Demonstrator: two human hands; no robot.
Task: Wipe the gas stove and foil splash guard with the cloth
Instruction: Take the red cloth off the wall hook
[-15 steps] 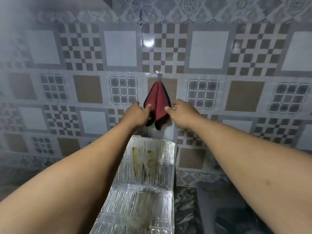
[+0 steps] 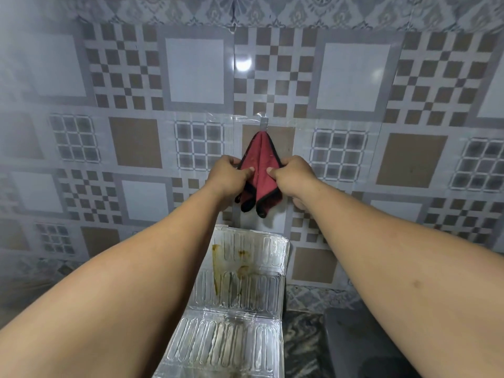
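Observation:
A red cloth (image 2: 261,159) with black edging hangs from a clear hook (image 2: 264,122) on the patterned tile wall. My left hand (image 2: 228,175) pinches its left side and my right hand (image 2: 291,174) pinches its right side, thumbs pressed on the front. Below, the silver foil splash guard (image 2: 245,296) stands folded against the wall, with brown-yellow grease stains on its upper panel. The gas stove itself is hidden below my arms.
A dark object (image 2: 365,345) sits at the bottom right on a marbled counter (image 2: 302,342). The tiled wall (image 2: 136,77) fills the whole background close in front of me.
Both hands have closed onto the cloth, with thumbs now over its front and its sides spread slightly. The view has shifted a little.

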